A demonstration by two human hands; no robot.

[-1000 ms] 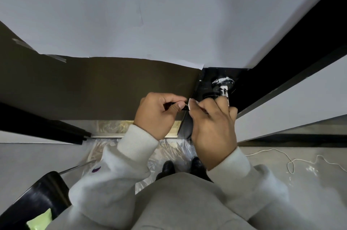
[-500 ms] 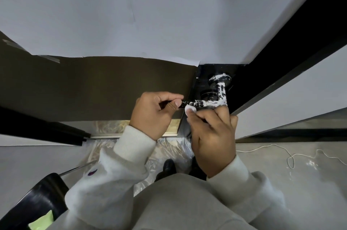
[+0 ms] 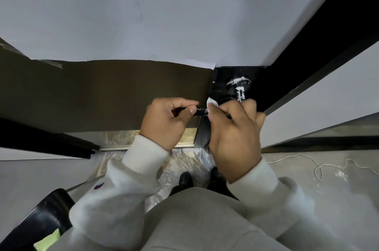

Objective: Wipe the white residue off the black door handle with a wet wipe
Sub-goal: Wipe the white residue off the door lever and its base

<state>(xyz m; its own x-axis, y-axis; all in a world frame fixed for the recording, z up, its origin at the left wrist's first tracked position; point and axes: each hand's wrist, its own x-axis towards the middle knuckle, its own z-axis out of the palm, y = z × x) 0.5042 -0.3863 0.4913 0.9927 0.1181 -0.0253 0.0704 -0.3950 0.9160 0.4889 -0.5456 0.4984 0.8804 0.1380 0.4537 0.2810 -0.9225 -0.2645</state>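
black door handle (image 3: 202,111) streaked white, gripped by left hand (image 3: 167,121), wet wipe (image 3: 212,104) against it

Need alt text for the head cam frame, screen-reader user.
Seen from above, a person's left hand grips the end of a black door handle while the right hand presses a white wet wipe around its middle. White residue streaks the handle's neck and round base.

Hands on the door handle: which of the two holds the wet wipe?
The right hand presses the white wet wipe on the door handle. The left hand only grips the handle's free end, with no wipe.
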